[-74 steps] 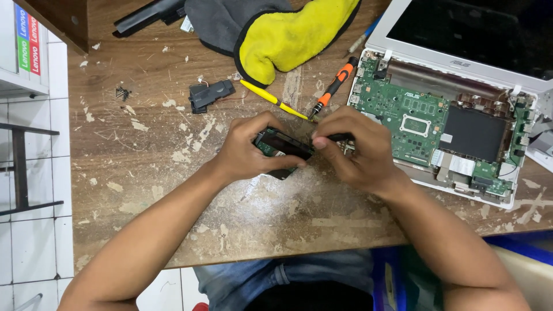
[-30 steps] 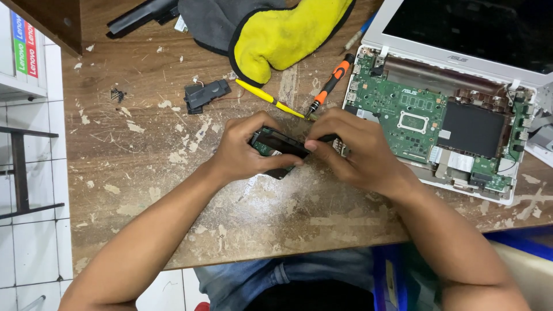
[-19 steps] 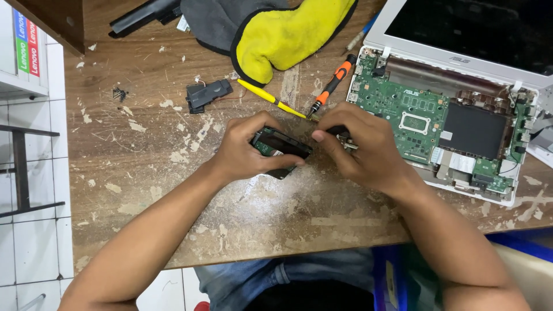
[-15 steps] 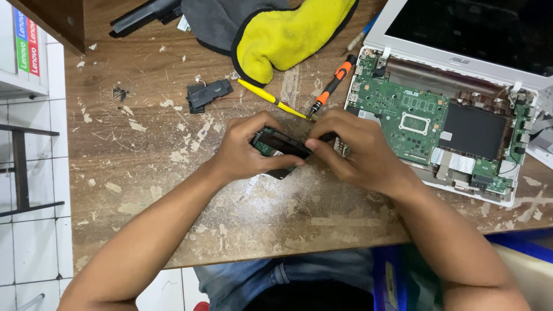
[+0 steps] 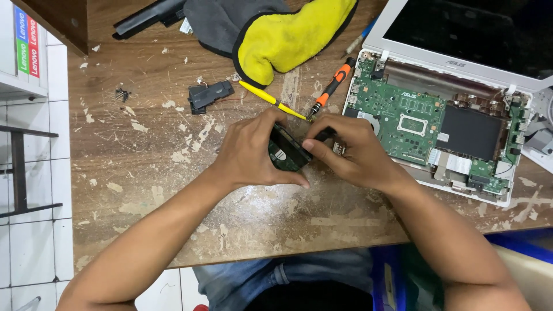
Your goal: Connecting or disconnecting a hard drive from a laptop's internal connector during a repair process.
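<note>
Near the middle of the frame both hands meet over a small dark drive [image 5: 286,154] with a green circuit side, held just above the worn wooden table [image 5: 150,173]. The left hand [image 5: 253,152] wraps around the drive from the left, its fingers closed over the top edge and the thumb stretched beneath it. The right hand [image 5: 351,152] comes in from the right, its fingers closed on the drive's right end, with the thumb tip pressed on the upper face. Much of the drive is hidden by the two hands.

Just right of the hands, touching the right hand's knuckles in the view, lies an opened white laptop [image 5: 455,129] with its green board [image 5: 403,118] bare. Above the hands, a yellow screwdriver [image 5: 271,99] and an orange-and-black screwdriver [image 5: 332,86] lie on the table, tips pointing toward each other. Further up, a grey and yellow cloth [image 5: 288,31] is bunched at the top edge. A small black part [image 5: 210,95] lies in the upper left, and a long black bar [image 5: 147,17] sits at the top left.
</note>
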